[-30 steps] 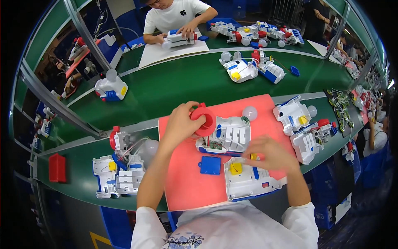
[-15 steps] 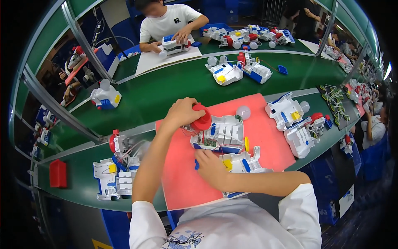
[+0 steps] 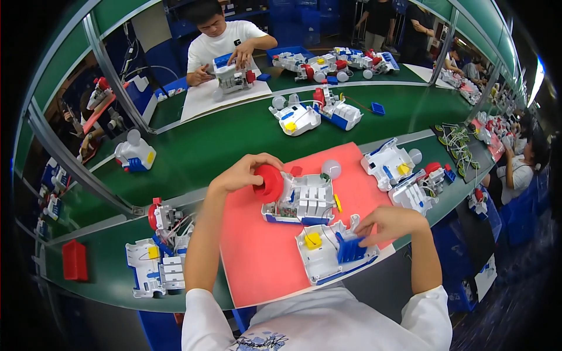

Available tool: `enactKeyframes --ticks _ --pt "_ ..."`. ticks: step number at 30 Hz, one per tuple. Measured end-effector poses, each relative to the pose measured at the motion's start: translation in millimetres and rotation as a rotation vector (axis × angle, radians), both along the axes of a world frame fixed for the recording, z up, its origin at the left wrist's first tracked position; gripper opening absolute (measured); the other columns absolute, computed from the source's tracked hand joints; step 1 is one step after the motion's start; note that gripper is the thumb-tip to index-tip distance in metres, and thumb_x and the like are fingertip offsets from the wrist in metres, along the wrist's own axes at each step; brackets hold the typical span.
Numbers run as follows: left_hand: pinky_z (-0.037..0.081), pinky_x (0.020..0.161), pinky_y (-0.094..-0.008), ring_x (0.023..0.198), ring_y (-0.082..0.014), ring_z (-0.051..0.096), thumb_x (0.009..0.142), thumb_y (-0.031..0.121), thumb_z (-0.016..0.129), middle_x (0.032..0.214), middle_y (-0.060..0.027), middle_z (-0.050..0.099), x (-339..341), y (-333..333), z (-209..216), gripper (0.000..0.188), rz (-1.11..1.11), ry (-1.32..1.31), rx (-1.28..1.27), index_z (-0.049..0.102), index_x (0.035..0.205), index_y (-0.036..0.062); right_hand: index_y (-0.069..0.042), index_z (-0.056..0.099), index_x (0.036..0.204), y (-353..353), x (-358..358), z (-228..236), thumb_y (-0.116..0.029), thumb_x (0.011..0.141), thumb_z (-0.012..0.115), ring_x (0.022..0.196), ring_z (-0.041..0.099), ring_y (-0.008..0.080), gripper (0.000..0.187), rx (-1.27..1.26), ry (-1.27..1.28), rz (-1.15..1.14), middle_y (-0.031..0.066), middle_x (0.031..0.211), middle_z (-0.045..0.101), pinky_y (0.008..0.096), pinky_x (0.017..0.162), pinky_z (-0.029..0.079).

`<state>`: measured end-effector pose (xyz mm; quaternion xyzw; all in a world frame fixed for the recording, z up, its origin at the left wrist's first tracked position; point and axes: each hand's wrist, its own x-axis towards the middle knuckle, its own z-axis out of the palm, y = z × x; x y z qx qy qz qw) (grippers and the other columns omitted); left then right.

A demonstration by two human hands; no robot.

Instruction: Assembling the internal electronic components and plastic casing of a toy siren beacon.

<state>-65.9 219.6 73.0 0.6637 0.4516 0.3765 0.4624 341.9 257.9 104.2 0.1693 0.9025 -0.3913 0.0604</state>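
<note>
Bright, even light covers the pink mat (image 3: 252,257), the blue part (image 3: 351,251) looks blurred, and dark edges bend.

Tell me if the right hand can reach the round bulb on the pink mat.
Probably yes: bare pink mat leaves the way to the bulb free. The right hand holds the blue cover, though, and may have to set that down first.

- I record the blue cover (image 3: 351,250) lifted off the mat (image 3: 252,263), now in my right hand (image 3: 381,226) over the lower shell (image 3: 312,261).
- I note the co-worker's unit (image 3: 234,81) turned and tilted.
</note>
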Motion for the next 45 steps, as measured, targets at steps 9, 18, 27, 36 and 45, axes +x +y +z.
enactKeyframes --ticks 9,18,27,36,45 --pt "0.046 0.107 -0.044 0.123 -0.0323 0.055 0.059 0.015 0.07 0.136 -0.0209 0.05 -18 11 -54 0.048 -0.174 -0.644 -0.153 0.064 0.104 -0.0003 -0.01 0.076 0.098 57 -121 -51 -0.014 0.083 0.064 0.125 0.05 0.0302 0.02 0.489 0.316 -0.102 0.0122 0.134 0.058 0.0459 0.104 0.039" --pt "0.048 0.092 -0.0403 0.098 -0.0316 0.06 0.086 0.034 0.053 0.103 -0.024 0.064 13 -2 -79 0.033 0.262 -0.863 -0.098 0.049 0.069 0.0052 -0.003 0.073 0.104 66 -143 -45 -0.024 0.084 0.062 0.137 0.037 0.0386 0.031 0.536 0.051 -0.007 0.0204 0.143 0.049 0.0545 0.112 0.028" --pt "0.044 0.062 -0.0257 0.067 -0.0124 0.059 0.1 0.033 0.053 0.089 -0.0093 0.069 41 6 -42 0.039 0.974 -0.381 0.442 0.069 0.088 0.0004 0.0 0.032 0.151 37 -189 -48 -0.046 0.064 0.088 0.125 0.056 0.0335 0.113 -0.002 0.321 -0.316 0.025 0.136 0.055 0.0389 0.105 0.044" --pt "0.043 0.037 -0.0281 0.046 -0.0181 0.06 0.094 0.005 0.044 0.075 -0.0144 0.066 147 -112 -47 0.088 0.601 -0.645 -0.311 -0.022 0.152 0.0085 0.0 0.045 0.138 38 -173 -87 -0.029 0.076 0.083 0.111 0.06 0.0227 0.078 -0.077 0.71 -0.442 0.0139 0.121 0.061 0.0358 0.098 0.046" --pt "0.056 0.065 -0.0517 0.073 -0.0473 0.067 0.084 0.01 0.059 0.078 -0.0309 0.066 150 -65 -84 0.047 0.904 -0.045 -0.159 0.042 0.122 -0.0112 0.0 0.046 0.142 19 -183 -76 -0.035 0.071 0.085 0.105 0.06 0.0241 0.088 0.137 0.687 -0.457 0.0129 0.114 0.057 0.0366 0.087 0.049"
